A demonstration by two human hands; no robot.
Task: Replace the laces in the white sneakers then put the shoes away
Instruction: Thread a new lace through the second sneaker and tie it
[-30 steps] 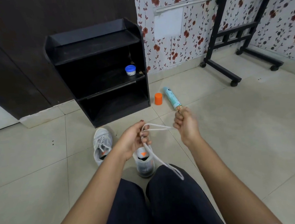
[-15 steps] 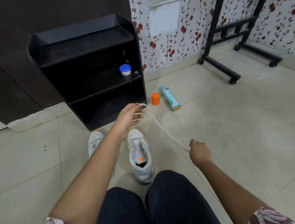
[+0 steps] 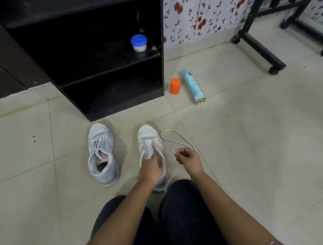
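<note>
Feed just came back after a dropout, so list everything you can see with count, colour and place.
laced sneaker: one, white, floor in front of the shelf unit, left
unlaced sneaker: one, white, right of the laced one
loose lace: one, white, looped on floor right of that sneaker
shelf unit: one, black, against the wall
jar: one, blue lid, on a shelf
cap: one, orange, upright, right of shelf unit
spray can: one, teal, lying beside cap
wheeled stand: one, black, far right
left hand: gripping unlaced sneaker
right hand: pinching lace end
</note>
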